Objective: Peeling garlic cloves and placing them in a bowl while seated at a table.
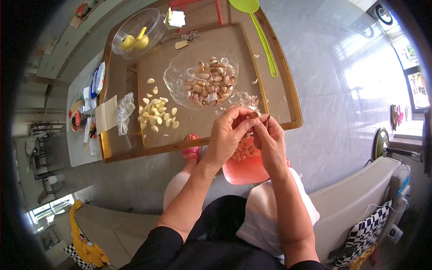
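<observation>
My left hand (233, 135) and my right hand (271, 138) meet near the table's front edge, fingertips together on a garlic clove (255, 114). A thin dark tool, perhaps a small knife, sticks up between the fingers of my right hand; most of it is hidden. Just beyond my hands lies a heap of papery garlic skins (246, 100). Farther back, unpeeled garlic cloves (216, 81) fill part of a clear scalloped bowl (175, 76). Peeled garlic cloves (157, 111) lie loose on the table at left. Below my hands stands a pink plastic bin (244, 172) with skins in it.
The wood-framed table (189, 145) also bears a clear basket (155, 20) with yellow fruit and a yellow-handled item, keys (190, 36), a crumpled plastic bag (125, 114) and a green fly swatter (263, 37). A sofa (357, 192) stands at the right.
</observation>
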